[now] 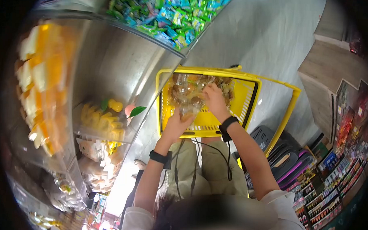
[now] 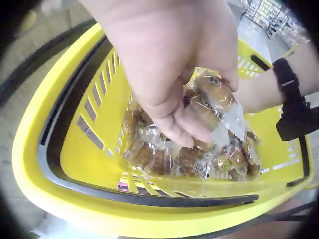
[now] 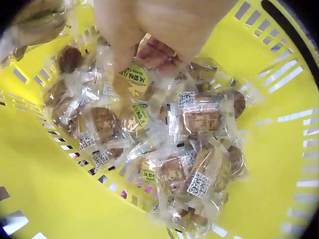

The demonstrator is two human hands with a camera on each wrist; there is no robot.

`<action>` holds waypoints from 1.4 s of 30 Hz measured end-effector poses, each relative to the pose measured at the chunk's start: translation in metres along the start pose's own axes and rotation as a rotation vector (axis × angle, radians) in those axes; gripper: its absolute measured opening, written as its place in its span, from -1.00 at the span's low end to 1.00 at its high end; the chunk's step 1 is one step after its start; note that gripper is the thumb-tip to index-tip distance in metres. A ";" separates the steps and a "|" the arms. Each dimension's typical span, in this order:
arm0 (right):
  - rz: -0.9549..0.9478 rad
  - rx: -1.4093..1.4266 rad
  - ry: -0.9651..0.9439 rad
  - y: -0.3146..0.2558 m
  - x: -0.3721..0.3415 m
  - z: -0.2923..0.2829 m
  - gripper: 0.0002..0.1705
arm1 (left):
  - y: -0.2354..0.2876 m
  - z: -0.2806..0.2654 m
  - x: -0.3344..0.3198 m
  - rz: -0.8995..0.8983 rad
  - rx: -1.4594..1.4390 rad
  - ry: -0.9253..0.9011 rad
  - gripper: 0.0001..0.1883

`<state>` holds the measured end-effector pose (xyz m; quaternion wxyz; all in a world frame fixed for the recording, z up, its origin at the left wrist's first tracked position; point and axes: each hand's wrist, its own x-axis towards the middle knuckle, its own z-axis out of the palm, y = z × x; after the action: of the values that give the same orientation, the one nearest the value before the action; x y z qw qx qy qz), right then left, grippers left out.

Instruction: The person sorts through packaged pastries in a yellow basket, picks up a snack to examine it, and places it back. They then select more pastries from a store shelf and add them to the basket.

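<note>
A yellow shopping basket (image 1: 245, 97) holds a pile of mooncakes (image 3: 172, 174) in clear wrappers, some with green labels that read "Moon Cake". My left hand (image 1: 176, 126) is over the near left part of the basket. In the left wrist view its thumb and fingers hold a wrapped mooncake (image 2: 215, 94) above the pile. My right hand (image 1: 215, 100) reaches down into the basket from the right. Seen from the right wrist, its fingers (image 3: 117, 47) are bent down onto a green-labelled wrapped mooncake (image 3: 132, 85), pinching its wrapper.
At the left stands a clear-walled display bin (image 1: 117, 52) with a metal inside. Green and blue wrapped sweets (image 1: 171, 17) fill a bin at the top. The basket's yellow handle (image 1: 287, 118) hangs out to the right, near stacked dark baskets (image 1: 279, 159). Black cables (image 1: 195, 168) hang before my legs.
</note>
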<state>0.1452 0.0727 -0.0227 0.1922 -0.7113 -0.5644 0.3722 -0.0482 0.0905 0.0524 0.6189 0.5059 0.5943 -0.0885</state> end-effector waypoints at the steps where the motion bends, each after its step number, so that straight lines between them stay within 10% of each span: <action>1: 0.004 0.013 0.016 -0.009 -0.003 -0.017 -0.83 | 0.006 -0.005 -0.012 -0.010 0.062 0.015 -0.38; 7: 0.296 0.500 0.051 -0.072 -0.035 -0.127 -0.88 | 0.044 -0.032 -0.109 0.226 0.084 0.211 -0.46; 24: 0.064 1.406 0.427 -0.199 -0.161 -0.358 -0.51 | 0.134 -0.074 -0.332 0.291 0.304 0.690 -0.45; 42: 0.023 1.537 0.350 -0.207 -0.189 -0.362 -0.53 | 0.079 -0.094 -0.416 0.216 0.257 0.877 -0.46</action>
<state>0.2628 0.0069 0.4150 0.7124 -0.4331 -0.1031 0.5425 -0.1687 -0.0079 0.4569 0.2473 0.6270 0.7279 0.1256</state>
